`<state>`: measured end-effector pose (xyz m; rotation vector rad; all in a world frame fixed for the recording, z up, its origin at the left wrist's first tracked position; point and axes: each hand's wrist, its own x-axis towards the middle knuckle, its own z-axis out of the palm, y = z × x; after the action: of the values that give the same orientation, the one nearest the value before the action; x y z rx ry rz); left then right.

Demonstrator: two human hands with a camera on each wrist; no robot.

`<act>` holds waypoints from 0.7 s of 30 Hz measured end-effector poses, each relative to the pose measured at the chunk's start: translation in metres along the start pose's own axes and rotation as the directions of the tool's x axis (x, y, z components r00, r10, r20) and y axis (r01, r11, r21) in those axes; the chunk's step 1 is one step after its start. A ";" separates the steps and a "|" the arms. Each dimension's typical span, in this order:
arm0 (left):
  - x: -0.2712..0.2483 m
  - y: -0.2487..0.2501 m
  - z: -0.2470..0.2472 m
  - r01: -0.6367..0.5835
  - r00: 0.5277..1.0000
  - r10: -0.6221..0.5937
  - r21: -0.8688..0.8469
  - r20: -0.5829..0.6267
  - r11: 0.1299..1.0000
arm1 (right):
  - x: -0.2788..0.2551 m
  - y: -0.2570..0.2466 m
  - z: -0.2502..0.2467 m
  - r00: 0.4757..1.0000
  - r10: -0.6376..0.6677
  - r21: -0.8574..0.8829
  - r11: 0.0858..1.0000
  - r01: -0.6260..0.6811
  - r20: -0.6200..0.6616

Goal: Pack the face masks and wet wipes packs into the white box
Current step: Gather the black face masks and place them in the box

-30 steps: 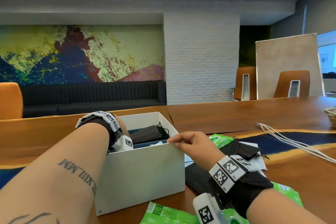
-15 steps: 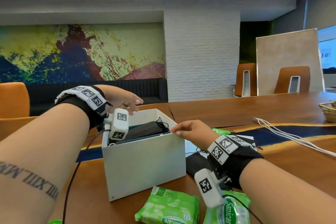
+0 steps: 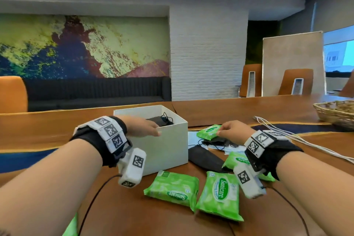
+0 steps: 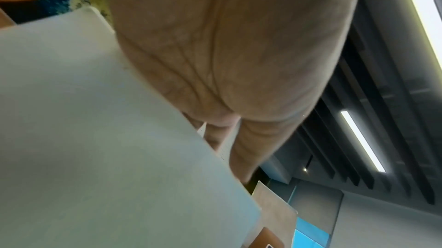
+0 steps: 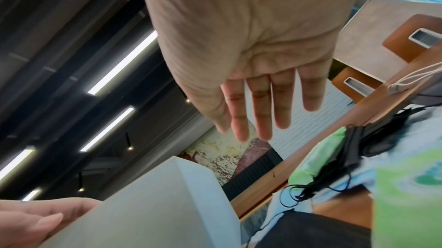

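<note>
The white box (image 3: 162, 149) stands open on the wooden table, with black face masks (image 3: 161, 120) inside. My left hand (image 3: 148, 129) rests on the box's near rim, fingers stretched along it; the left wrist view shows palm against the box wall (image 4: 95, 119). My right hand (image 3: 225, 130) hovers right of the box, fingers straight (image 5: 258, 116), holding nothing, just over a green wet wipes pack (image 3: 208, 131) and a black mask (image 3: 216, 141). More wipes packs (image 3: 172, 189) (image 3: 220, 195) (image 3: 237, 161) and a black mask (image 3: 205, 157) lie in front.
Light blue masks (image 3: 192, 137) lie beside the box under the pile. A white cable (image 3: 287, 136) runs across the table at the right, and a wicker basket (image 3: 337, 113) sits at the far right. Another green pack (image 3: 71, 228) shows at the lower left edge.
My left hand came down from above the box onto its near rim. My right hand let go of the box's rim and moved right, over the pile of packs and masks.
</note>
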<state>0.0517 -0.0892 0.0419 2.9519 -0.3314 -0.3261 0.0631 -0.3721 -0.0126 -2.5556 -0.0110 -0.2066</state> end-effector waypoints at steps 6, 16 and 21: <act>0.010 -0.012 0.024 0.103 0.966 -0.104 -0.017 -0.235 0.995 | -0.004 0.003 0.008 0.964 0.086 -0.298 0.955 -0.007 0.252; 0.021 -0.029 0.032 0.056 0.951 -0.057 -0.015 -0.305 0.998 | 0.044 0.000 0.038 0.904 0.256 -0.464 0.883 -0.074 0.342; 0.024 -0.033 0.033 0.025 0.947 -0.020 0.012 -0.321 1.000 | 0.057 0.008 0.050 0.881 0.311 -0.502 0.859 -0.100 0.356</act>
<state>0.0739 -0.0669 -0.0008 2.9576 -0.2572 0.1577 0.1270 -0.3534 -0.0494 -3.0065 0.1750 0.5062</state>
